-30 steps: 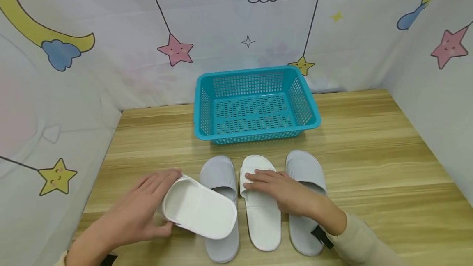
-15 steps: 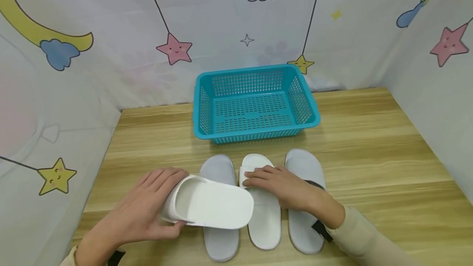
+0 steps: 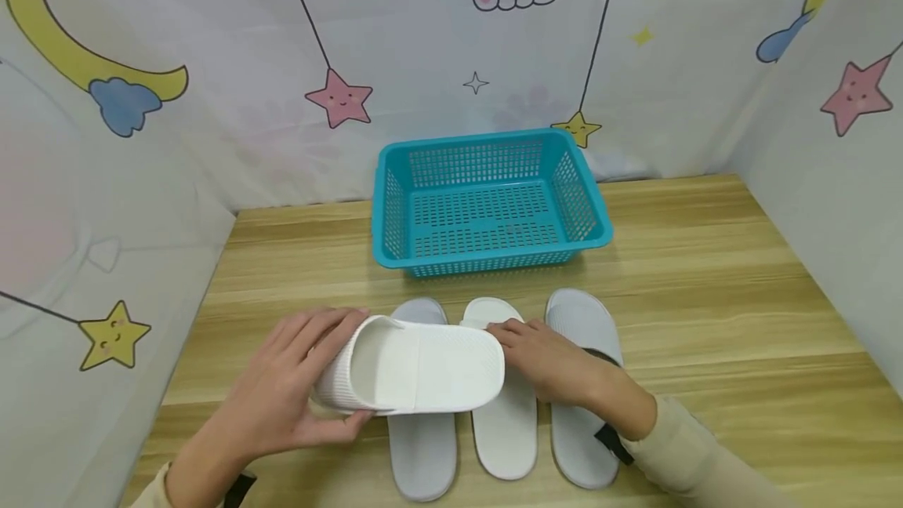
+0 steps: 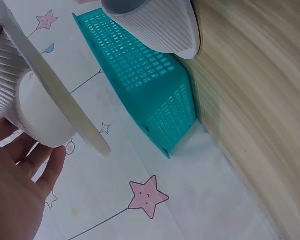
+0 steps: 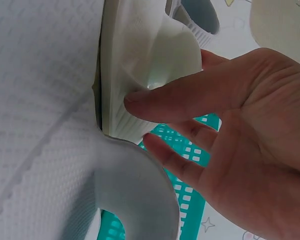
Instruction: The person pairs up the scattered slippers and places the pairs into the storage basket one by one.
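My left hand (image 3: 289, 390) grips a white slipper (image 3: 451, 367) by its ribbed strap, above the table. That slipper lies sideways with its insole facing me, its heel end near my right hand (image 3: 557, 367). In the left wrist view, the fingers curl round the strap of the raised slipper (image 4: 55, 90). A second white slipper (image 3: 504, 437) stays on the table, and my right hand holds its strap. The right wrist view shows the thumb against this slipper (image 5: 132, 55), fingers at its far side. Grey slippers lie left (image 3: 423, 453) and right (image 3: 582, 445) of it.
A turquoise perforated basket (image 3: 487, 259) stands on the wooden table (image 3: 705, 296) behind the slippers, near the back wall. A white cloth (image 3: 423, 38) printed with stars and moons covers the back and both sides.
My left hand has raised the white slipper and shifted it right, turning it from a slant to nearly level. It now partly covers the left grey slipper and the other white slipper.
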`<action>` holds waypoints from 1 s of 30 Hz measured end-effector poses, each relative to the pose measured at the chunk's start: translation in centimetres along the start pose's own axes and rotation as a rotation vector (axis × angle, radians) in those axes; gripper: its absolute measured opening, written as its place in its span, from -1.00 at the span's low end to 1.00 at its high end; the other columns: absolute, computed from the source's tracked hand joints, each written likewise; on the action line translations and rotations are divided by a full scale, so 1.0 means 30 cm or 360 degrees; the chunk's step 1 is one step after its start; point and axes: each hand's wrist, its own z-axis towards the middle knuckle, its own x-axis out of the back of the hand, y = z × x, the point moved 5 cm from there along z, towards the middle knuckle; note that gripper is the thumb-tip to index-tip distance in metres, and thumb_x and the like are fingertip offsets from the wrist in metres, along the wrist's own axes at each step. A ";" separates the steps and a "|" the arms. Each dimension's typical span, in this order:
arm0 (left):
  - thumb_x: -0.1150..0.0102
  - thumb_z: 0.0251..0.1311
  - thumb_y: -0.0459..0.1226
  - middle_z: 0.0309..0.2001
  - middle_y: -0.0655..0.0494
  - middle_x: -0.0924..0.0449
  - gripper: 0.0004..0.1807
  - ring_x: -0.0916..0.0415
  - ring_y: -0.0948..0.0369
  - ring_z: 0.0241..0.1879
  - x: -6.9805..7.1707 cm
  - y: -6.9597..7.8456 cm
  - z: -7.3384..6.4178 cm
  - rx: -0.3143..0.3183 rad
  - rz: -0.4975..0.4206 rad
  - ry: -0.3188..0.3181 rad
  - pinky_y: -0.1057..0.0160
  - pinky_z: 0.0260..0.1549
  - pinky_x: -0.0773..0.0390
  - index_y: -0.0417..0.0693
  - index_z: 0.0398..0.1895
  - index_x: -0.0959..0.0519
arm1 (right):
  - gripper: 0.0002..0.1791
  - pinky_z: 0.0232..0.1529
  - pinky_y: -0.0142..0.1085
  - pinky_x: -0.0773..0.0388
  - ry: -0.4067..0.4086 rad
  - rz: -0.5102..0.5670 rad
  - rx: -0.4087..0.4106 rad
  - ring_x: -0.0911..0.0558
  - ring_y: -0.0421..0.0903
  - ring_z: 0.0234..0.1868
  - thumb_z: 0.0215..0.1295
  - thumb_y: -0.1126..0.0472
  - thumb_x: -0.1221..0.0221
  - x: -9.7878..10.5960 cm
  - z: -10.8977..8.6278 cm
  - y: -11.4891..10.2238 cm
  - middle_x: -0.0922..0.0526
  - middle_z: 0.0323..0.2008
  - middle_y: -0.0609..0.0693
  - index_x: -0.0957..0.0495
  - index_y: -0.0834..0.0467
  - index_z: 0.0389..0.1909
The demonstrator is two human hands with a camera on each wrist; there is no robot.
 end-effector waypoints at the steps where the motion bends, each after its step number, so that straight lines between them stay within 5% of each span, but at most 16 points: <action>1: -0.06 0.22 0.41 0.25 -0.02 -0.59 0.01 -0.50 -0.01 0.16 -0.004 -0.001 -0.001 0.0008 -0.0001 -0.0013 0.07 0.19 -0.39 -0.18 0.46 -0.49 | 0.07 0.20 0.08 -0.55 -0.0002 -0.0012 -0.0003 -0.50 0.09 0.39 -0.25 0.70 -0.51 -0.001 -0.001 -0.002 -0.55 0.38 0.07 -0.52 0.08 0.41; 8: -0.08 0.21 0.44 0.30 -0.01 -0.57 0.04 -0.48 0.00 0.24 -0.033 -0.005 -0.010 0.0049 -0.0005 -0.0110 0.06 0.22 -0.40 -0.15 0.50 -0.46 | 0.01 0.22 0.12 -0.53 0.0048 0.0053 -0.0014 -0.45 0.10 0.43 -0.05 0.71 -0.40 -0.005 -0.008 -0.009 -0.47 0.47 0.05 -0.47 0.05 0.48; 15: -0.16 0.19 0.43 0.33 0.00 -0.55 0.06 -0.47 -0.02 0.29 -0.049 -0.006 -0.011 0.0081 -0.0027 -0.0164 0.01 0.25 -0.40 -0.16 0.51 -0.45 | 0.12 0.26 0.11 -0.49 0.0056 0.0157 -0.0108 -0.39 0.06 0.46 -0.13 0.72 -0.44 -0.010 -0.006 -0.009 -0.42 0.48 0.01 -0.33 0.12 0.54; 23: -0.24 0.15 0.43 0.35 0.03 -0.54 0.08 -0.45 0.02 0.30 -0.051 -0.008 -0.023 0.0104 -0.0048 -0.0206 0.00 0.28 -0.40 -0.11 0.55 -0.41 | -0.03 0.20 0.08 -0.52 0.0114 0.0037 0.0001 -0.40 0.05 0.42 -0.02 0.70 -0.39 -0.003 -0.002 -0.015 -0.37 0.46 -0.05 -0.44 0.03 0.44; 30: -0.29 0.13 0.41 0.33 0.05 -0.55 0.07 -0.48 0.05 0.26 -0.052 -0.009 -0.029 0.0066 -0.0071 -0.0246 0.00 0.25 -0.45 -0.12 0.53 -0.43 | 0.02 0.32 0.17 -0.49 0.0076 -0.0085 0.0073 -0.31 0.19 0.53 -0.19 0.64 -0.52 0.003 -0.008 -0.010 -0.34 0.51 0.05 -0.56 -0.07 0.37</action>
